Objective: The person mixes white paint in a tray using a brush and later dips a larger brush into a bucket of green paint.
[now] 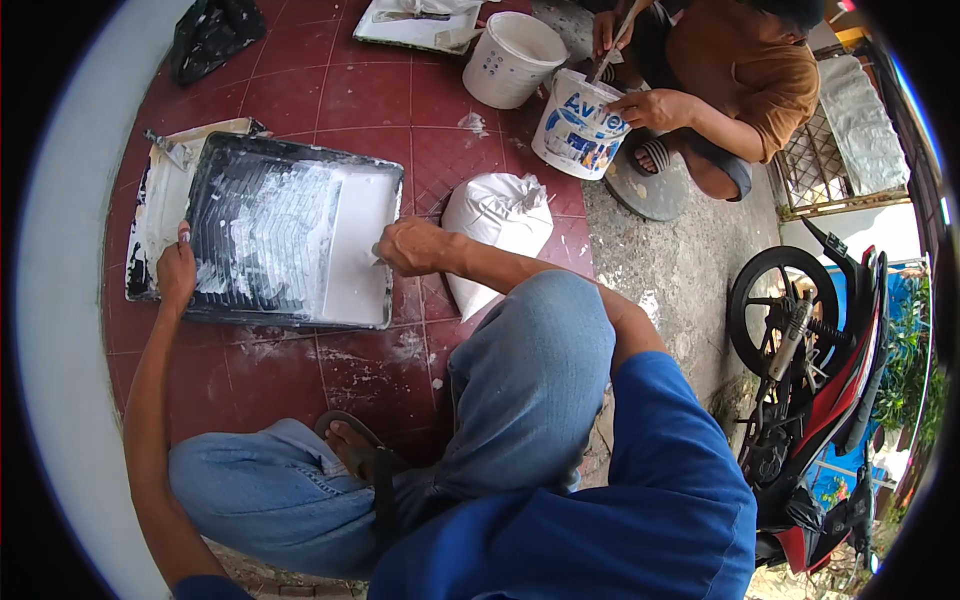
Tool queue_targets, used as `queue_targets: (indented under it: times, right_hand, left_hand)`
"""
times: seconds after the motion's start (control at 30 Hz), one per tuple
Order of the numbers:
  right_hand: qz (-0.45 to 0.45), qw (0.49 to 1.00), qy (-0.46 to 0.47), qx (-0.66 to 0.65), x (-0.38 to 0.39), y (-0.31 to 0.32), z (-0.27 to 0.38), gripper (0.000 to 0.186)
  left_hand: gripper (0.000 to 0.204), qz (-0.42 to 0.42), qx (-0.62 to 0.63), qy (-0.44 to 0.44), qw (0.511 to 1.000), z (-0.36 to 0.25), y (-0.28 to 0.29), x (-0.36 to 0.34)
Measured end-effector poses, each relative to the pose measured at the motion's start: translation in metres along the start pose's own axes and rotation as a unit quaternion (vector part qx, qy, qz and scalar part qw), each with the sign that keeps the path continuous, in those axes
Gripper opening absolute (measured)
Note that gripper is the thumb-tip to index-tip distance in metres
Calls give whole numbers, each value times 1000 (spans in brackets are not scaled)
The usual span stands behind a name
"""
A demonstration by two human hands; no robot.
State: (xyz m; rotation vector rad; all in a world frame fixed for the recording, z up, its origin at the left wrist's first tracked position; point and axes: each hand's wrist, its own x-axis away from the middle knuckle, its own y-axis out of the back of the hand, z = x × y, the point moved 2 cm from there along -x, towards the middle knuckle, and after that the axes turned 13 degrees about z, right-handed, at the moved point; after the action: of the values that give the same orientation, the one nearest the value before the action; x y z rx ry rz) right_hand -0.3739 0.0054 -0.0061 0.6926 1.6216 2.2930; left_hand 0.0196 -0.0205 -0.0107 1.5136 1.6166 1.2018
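A black paint tray (205,305) lies on the red tiles before me, its ribbed slope smeared white and white paint (362,215) pooled at its right end. My left hand (176,270) is closed on the tray's left rim, thumb on top. Over the right rim, my right hand (412,247) is closed too, fingertips curled inside the edge beside the paint. Partly under the tray's left side is another paint-stained tray (150,225), with a roller frame (168,150) on it. A white sack (498,215) with a crumpled top stands just right of my right hand.
At the upper right another person (735,80) holds a stick in a white bucket (578,130). Next to it stands a second white bucket (515,60). A white tray (420,25) and a black plastic bag (215,38) lie at the back. A motorcycle (810,350) is parked at right.
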Motion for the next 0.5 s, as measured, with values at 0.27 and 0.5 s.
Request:
queue_targets:
  times: [0.27, 0.5]
  right_hand:
    - [-136, 981, 133, 36, 5, -32, 0, 7]
    - [11, 994, 18, -103, -2, 6, 24, 11]
  left_hand:
    - [66, 20, -17, 4, 1000, -13, 10, -2]
    - [73, 55, -32, 24, 998, -1, 9, -2]
